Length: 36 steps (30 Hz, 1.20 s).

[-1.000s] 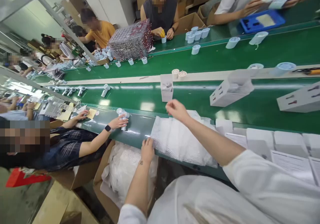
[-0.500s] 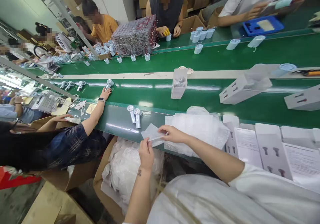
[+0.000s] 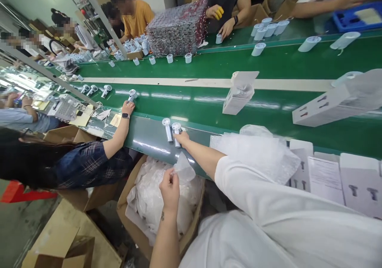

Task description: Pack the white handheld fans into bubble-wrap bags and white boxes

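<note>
My left hand [image 3: 170, 188] is closed on the edge of a translucent plastic bag [image 3: 184, 167], held up above a carton of such bags. My right hand [image 3: 182, 137] reaches across to a small light-blue handheld fan [image 3: 177, 129] on the green bench, its fingers around the handle. Part of that handle is hidden by my fingers. A second handheld fan [image 3: 167, 129] lies just left of it, close beside it. A stack of clear bags [image 3: 253, 152] lies on the bench to the right of my right arm.
Below the bench edge stands a carton [image 3: 127, 216] full of bags. White printed boxes [image 3: 359, 176] line the bench at right, and an opened box [image 3: 238, 96] stands on the green belt [image 3: 191, 104]. At left, a co-worker's hand [image 3: 128, 108] touches another fan.
My right hand has let go of the plastic bag and moved left and forward to the fan. My left hand keeps the bag, which now hangs more upright. The view has shifted.
</note>
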Available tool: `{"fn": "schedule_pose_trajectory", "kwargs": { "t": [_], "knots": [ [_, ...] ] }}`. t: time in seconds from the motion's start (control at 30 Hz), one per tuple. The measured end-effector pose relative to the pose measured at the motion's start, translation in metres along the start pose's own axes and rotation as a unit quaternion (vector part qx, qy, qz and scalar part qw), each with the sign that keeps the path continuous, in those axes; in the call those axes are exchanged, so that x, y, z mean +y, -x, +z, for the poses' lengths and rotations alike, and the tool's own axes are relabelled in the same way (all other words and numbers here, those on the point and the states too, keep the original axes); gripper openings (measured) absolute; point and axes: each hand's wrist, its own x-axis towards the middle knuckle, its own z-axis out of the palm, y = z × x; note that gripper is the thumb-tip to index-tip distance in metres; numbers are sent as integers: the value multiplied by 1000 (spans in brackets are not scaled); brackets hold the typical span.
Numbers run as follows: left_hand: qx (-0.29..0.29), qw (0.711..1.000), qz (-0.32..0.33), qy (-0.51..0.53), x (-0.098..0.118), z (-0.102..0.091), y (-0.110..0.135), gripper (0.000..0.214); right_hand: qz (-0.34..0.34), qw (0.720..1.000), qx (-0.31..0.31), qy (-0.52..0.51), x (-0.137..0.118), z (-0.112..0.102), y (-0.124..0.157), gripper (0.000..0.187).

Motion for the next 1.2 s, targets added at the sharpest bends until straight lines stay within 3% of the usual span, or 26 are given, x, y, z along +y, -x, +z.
{"fn": "schedule_pose_trajectory", "kwargs": {
  "t": [0.1,0.2,0.23,0.3,0.37,0.47,0.57,0.63,0.7,0.83,0.97,1.07,1.17,1.2],
  "knots": [
    [-6,999,6,-33,0,2,-6,26,5,996,-47,-77,3,-45,17,28],
    [-44,996,35,-69,1,17,-13,29,-23,982,-122,-145,20,-111,59,23],
    [-62,994,45,-74,2,24,-16,29,-31,971,-165,-167,29,-133,78,24],
    [-99,992,56,-62,6,40,-18,28,-24,925,-304,-226,54,-169,120,33],
    [-139,989,51,-14,12,55,-18,27,26,893,-372,-252,79,-190,158,48],
    [-211,974,36,73,24,68,-14,29,97,889,-359,-265,108,-197,192,79],
    [-268,954,34,130,34,70,-11,32,104,885,-348,-292,121,-196,195,98],
    [-285,947,79,126,38,68,-9,30,94,877,-359,-305,125,-198,190,89],
    [-275,942,174,80,40,67,-6,27,92,879,-348,-314,129,-203,187,69],
    [-156,911,378,-54,42,71,15,24,94,892,-255,-362,134,-211,192,38],
    [-86,860,491,-111,56,83,41,21,83,894,-186,-398,135,-208,203,31],
    [-95,825,545,-119,75,93,52,20,91,898,-186,-387,135,-204,206,26],
    [-160,793,575,-124,87,95,59,21,127,888,-197,-396,131,-206,203,21],
    [-184,795,566,-118,89,94,60,21,157,875,-205,-409,130,-209,202,17]
  ]
}}
